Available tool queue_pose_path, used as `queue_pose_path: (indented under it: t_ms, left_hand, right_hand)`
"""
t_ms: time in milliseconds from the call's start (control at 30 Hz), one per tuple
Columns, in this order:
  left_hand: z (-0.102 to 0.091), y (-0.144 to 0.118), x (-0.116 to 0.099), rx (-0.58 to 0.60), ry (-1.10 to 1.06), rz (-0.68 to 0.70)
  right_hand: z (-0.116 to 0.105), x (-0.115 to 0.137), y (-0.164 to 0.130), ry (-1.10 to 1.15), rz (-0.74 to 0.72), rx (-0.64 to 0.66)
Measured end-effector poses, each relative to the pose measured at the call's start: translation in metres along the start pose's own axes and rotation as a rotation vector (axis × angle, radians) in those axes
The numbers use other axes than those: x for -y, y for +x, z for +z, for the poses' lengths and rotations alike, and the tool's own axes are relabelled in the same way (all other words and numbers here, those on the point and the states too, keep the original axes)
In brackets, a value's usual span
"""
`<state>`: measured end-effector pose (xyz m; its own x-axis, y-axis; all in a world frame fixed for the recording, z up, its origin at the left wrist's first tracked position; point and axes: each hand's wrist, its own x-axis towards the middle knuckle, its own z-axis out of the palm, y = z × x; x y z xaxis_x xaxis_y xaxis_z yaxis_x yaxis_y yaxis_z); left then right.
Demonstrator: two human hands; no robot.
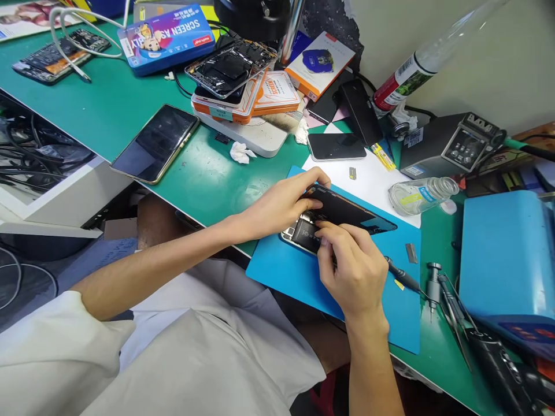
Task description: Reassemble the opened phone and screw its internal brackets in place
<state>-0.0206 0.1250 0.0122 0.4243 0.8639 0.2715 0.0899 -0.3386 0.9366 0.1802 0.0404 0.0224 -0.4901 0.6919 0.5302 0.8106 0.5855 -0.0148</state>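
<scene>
An opened smartphone lies on a blue work mat [299, 277], its black screen panel [351, 212] lifted along one edge above the body. My left hand [286, 202] grips the near end of the lifted panel with fingers curled over it. My right hand [351, 266] rests on the phone body, fingertips pressing on the exposed black inner part [306, 234] near the battery. Whether the right fingers pinch a small part is hidden.
A screwdriver [405, 278] and tweezers [451, 300] lie right of the mat. A small glass bottle [422, 193], a grey soldering station [451, 144], a blue machine [507, 260], a dark phone [156, 143], and stacked phone parts and boxes [243, 81] crowd the green bench.
</scene>
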Motion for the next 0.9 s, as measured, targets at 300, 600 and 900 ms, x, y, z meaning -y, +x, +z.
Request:
queue_pose_path:
  t_ms: [300,600,900]
  left_hand:
    - [0.001,-0.003,0.002,0.014,-0.026,0.026]
    - [-0.001,-0.004,-0.002,0.015,-0.005,0.045]
    - [-0.001,-0.004,0.003,0.022,-0.016,0.071]
  right_hand:
    - [0.0,0.001,0.005,0.014,-0.018,0.048]
    - [0.001,-0.007,0.001,0.119,0.051,0.052]
    - [0.004,-0.007,0.0,0.048,0.046,0.048]
